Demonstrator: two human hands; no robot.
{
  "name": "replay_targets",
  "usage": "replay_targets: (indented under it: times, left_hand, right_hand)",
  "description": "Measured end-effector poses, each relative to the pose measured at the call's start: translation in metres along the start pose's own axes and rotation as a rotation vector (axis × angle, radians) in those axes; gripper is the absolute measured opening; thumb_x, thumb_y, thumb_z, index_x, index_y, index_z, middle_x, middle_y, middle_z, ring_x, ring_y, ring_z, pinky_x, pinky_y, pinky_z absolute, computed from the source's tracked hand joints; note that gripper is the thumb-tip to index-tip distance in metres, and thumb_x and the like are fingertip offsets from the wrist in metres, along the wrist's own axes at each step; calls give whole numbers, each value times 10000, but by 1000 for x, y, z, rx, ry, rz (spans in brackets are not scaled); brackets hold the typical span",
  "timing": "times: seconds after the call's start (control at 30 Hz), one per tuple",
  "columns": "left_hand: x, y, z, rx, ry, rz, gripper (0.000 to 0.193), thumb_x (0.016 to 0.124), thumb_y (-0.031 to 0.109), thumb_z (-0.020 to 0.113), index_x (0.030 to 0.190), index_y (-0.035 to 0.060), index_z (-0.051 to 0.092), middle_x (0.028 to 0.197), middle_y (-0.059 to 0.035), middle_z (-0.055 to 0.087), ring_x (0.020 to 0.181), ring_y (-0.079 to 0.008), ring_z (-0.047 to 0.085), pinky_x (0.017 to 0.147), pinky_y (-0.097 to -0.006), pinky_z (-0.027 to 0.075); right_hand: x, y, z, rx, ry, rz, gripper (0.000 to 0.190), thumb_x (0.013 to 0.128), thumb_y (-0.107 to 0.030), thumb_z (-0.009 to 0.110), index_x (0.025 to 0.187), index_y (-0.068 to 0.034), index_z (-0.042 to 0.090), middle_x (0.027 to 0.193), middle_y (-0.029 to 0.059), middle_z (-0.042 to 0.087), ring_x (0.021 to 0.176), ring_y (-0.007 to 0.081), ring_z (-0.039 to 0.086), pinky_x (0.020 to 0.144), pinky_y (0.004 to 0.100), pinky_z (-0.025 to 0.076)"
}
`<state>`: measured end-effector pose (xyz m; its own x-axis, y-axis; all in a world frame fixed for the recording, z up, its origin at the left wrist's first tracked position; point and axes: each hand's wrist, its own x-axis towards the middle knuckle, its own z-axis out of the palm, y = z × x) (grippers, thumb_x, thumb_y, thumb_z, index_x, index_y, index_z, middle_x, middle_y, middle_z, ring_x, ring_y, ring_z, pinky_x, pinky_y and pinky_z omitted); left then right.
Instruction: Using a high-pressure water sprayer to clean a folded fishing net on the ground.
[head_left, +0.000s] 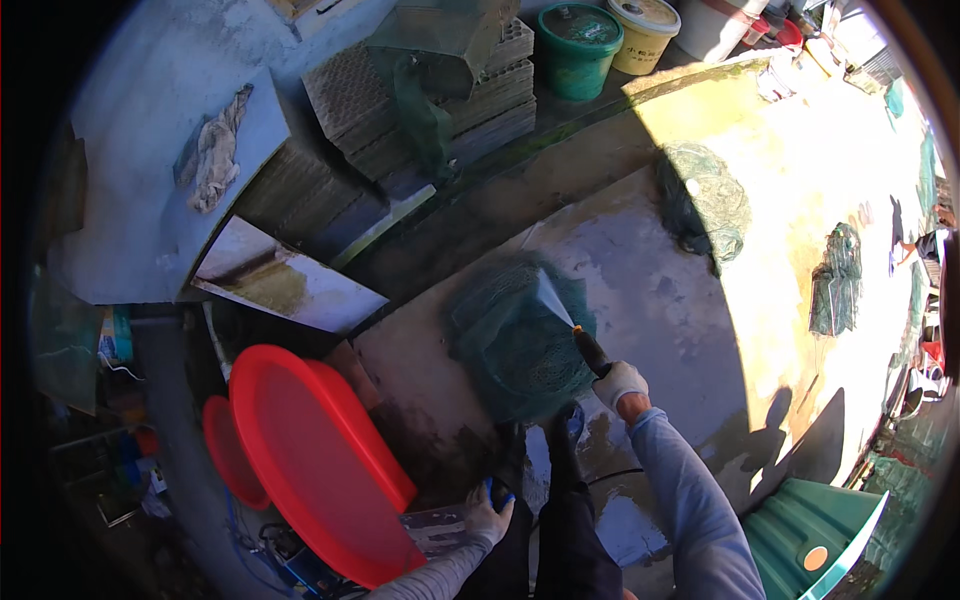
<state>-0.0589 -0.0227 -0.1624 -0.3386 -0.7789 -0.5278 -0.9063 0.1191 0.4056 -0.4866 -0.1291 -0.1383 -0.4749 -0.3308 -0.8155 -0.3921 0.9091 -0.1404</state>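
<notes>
My right hand (621, 382), in a pale glove, is closed on the black grip of a spray gun (589, 349) with an orange tip. A white fan of water leaves the tip toward a green mesh net (517, 345) spread on the wet concrete before my boots. At my left knee is my left hand (487, 514), gloved with blue fingertips; its fingers are bent, and whether it holds anything cannot be told.
A large red plastic tub (322, 465) stands at left, a green plastic bin (814, 536) at lower right. More nets (712, 195) lie right. Lidded buckets (579, 56) and stacked perforated blocks (480, 97) line the back. Another person's arm (907, 251) shows far right.
</notes>
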Motion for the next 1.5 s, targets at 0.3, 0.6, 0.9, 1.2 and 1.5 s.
replay_targets:
  times: [0.3, 0.6, 0.9, 1.2, 1.5]
  left_hand:
    - [16, -9, -16, -64, 32, -23, 799, 905, 498, 762, 1496, 8, 542, 1435, -269, 611, 1350, -445, 561, 1171, -513, 442]
    - [21, -14, -25, -89, 48, -26, 778, 903, 476, 764, 1490, 11, 552, 1409, -270, 628, 1316, -443, 588, 1147, -507, 463]
    - [23, -11, -21, -66, -29, -20, 799, 888, 493, 770, 1488, 16, 545, 1417, -250, 631, 1316, -445, 587, 1146, -514, 461]
    - [22, -15, -19, -107, -50, -56, 792, 896, 499, 762, 1485, 13, 551, 1419, -254, 629, 1326, -435, 581, 1147, -503, 458]
    - [21, -24, -14, -80, -41, -20, 783, 908, 512, 742, 1473, 2, 558, 1421, -256, 623, 1329, -434, 577, 1150, -509, 455]
  right_hand:
    - [23, -71, 22, -26, -13, 36, 376, 892, -250, 668, 1195, -67, 793, 1221, 215, 766, 1182, 383, 724, 995, 445, 580]
    - [21, -114, 46, -86, -26, -34, 390, 863, -271, 693, 1177, -64, 794, 1187, 212, 776, 1154, 375, 738, 967, 449, 590]
    - [6, -123, 101, -105, -108, -163, 395, 837, -268, 696, 1177, -92, 794, 1167, 220, 776, 1152, 395, 729, 979, 456, 584]
    - [55, -103, 38, 57, 95, 95, 385, 849, -249, 686, 1171, -64, 789, 1151, 219, 781, 1127, 388, 741, 950, 455, 592]
    - [-8, -124, 108, -68, -126, -219, 397, 850, -289, 683, 1164, -73, 790, 1164, 229, 770, 1146, 408, 722, 987, 469, 579]
